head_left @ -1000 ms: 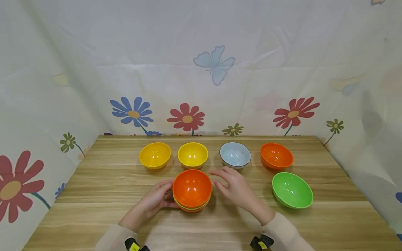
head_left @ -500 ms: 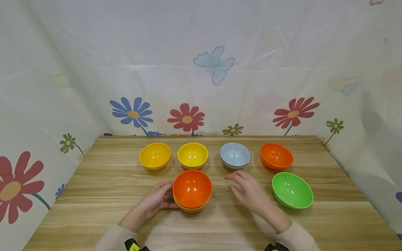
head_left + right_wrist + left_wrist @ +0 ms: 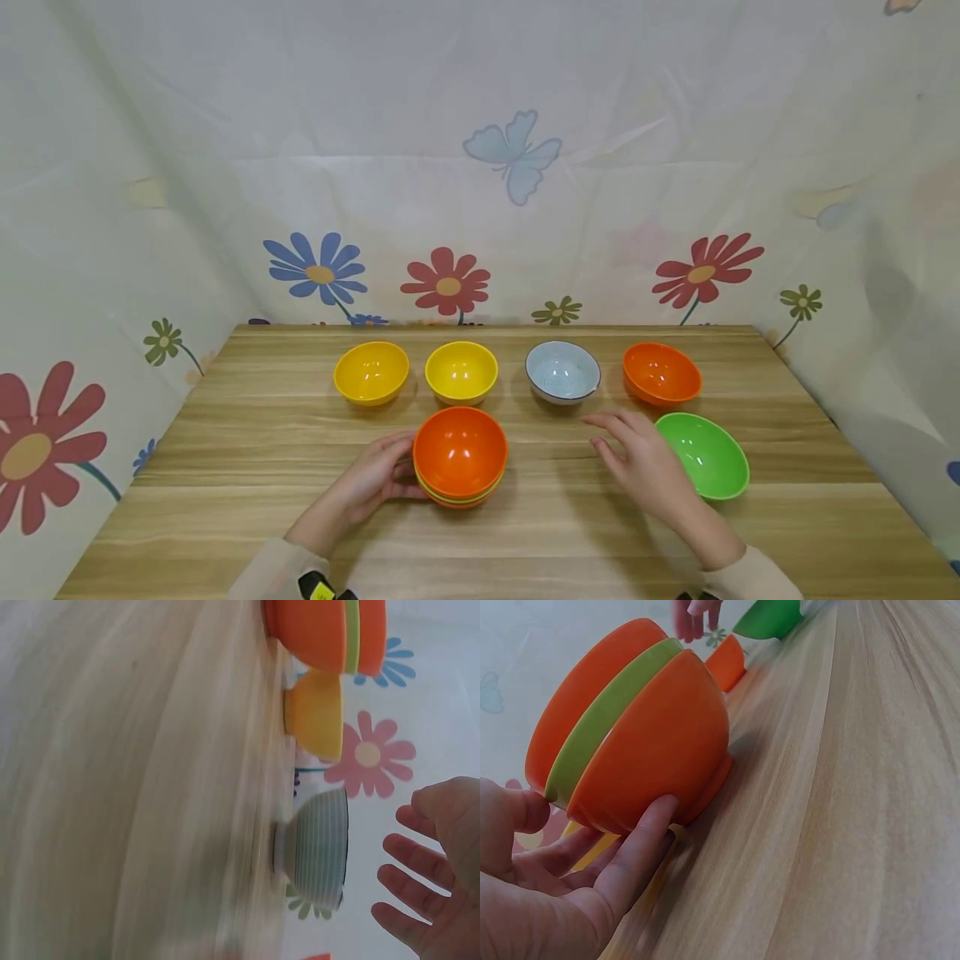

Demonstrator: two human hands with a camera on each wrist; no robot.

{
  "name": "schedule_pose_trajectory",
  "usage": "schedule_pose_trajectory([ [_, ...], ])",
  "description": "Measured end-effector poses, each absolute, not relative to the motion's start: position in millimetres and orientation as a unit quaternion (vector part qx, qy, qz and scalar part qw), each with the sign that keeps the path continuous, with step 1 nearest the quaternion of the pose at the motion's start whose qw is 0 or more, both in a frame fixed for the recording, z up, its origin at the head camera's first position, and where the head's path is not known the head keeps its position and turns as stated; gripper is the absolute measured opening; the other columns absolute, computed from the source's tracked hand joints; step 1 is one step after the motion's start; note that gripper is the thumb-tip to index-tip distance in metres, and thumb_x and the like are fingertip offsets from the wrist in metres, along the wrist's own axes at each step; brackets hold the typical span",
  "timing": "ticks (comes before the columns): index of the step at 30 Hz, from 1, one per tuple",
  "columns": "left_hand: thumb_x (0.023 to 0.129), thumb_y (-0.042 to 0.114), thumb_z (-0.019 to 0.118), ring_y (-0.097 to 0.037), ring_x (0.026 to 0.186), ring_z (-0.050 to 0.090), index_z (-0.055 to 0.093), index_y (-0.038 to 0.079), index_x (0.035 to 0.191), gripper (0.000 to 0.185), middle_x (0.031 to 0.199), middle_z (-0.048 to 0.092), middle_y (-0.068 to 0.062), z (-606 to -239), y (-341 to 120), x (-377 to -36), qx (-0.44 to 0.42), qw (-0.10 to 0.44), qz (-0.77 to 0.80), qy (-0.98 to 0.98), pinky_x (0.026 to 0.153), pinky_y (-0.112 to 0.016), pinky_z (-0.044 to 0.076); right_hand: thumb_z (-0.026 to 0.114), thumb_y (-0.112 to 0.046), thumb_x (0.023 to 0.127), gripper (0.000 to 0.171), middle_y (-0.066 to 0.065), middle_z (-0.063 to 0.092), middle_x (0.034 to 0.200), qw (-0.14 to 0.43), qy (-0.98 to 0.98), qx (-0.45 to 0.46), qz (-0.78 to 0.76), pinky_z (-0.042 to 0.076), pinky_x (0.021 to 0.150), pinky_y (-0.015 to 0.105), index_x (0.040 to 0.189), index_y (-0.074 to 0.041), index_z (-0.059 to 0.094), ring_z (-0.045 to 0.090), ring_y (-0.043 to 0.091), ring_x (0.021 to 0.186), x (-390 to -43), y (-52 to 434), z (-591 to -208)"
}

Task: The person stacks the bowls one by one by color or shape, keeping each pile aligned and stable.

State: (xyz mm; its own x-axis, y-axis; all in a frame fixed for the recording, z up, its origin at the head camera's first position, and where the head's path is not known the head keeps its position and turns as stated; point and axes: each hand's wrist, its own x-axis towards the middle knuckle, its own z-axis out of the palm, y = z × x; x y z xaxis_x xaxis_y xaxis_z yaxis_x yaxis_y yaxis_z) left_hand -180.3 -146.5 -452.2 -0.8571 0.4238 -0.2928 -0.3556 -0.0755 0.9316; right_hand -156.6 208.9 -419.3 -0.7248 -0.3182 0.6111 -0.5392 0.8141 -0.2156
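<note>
My left hand (image 3: pixel 371 477) holds the left side of a stack of bowls (image 3: pixel 460 454), its fingers and thumb spread round it. In the left wrist view the stack (image 3: pixel 656 742) shows an orange bowl on top, a green one between and an orange one below. My right hand (image 3: pixel 647 467) hangs with loosely bent fingers, holding nothing, over the left part of a green bowl (image 3: pixel 708 458). In the right wrist view that hand (image 3: pixel 442 877) is apart from the pale striped bowl (image 3: pixel 319 844).
Along the back of the wooden table (image 3: pixel 247 450) stand a dark yellow bowl (image 3: pixel 371 373), a bright yellow bowl (image 3: pixel 461 372), a pale blue-grey bowl (image 3: pixel 562 372) and an orange bowl (image 3: pixel 662 373). A flower-printed cloth (image 3: pixel 375 167) hangs behind.
My right hand has moved away from the stack, rightward to the green bowl, whose left side it now partly hides. My left hand and the stack have stayed in place.
</note>
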Motion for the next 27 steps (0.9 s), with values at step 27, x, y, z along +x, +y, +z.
schedule_pose_trajectory([
  [27, 0.099, 0.025, 0.034, -0.02, 0.1, 0.059, 0.034, -0.003, 0.138, 0.048, 0.13, 0.051, -0.017, -451, -146, -181, 0.023, 0.265, 0.729, 0.631, 0.081, -0.047, 0.053, 0.076, -0.001, 0.067, 0.039, 0.019, 0.061, 0.099, 0.284, -0.927, 0.182, 0.162, 0.048, 0.074, 0.053, 0.104, -0.001, 0.064, 0.057, 0.037, 0.087, -166, 288, -419],
])
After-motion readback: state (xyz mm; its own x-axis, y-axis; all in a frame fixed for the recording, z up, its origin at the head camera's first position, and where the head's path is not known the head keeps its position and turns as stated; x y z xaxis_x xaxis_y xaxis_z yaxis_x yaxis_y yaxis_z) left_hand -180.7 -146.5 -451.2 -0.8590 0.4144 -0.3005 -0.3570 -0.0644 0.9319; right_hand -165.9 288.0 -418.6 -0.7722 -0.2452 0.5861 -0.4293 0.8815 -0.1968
